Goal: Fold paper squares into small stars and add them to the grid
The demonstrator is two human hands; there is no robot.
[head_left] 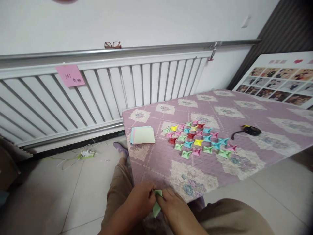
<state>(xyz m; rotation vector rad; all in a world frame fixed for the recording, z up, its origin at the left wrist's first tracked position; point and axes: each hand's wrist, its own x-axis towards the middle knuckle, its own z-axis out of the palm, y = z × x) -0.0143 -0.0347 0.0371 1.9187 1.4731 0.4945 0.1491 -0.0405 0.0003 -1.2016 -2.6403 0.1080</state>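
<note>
A piece of light green paper (157,206), partly folded, is between my hands at the near edge of the table. My left hand (143,199) is closed on its left side, thumb and fingers pinched together. From the right, my right hand (174,206) grips the same paper, its fingers bent over it. Beyond my hands, several small folded paper stars (198,142) in green, pink, blue, yellow and red stand in rows on the patterned tablecloth (156,166). A stack of square paper sheets (144,135) lies at the table's left side.
A black corded object (251,130) lies on the right of the table. Behind are a white radiator (139,81) with a pink note (70,75), glasses (112,45) on the pipe, and a photo board (278,78). A power strip (87,154) sits on the floor.
</note>
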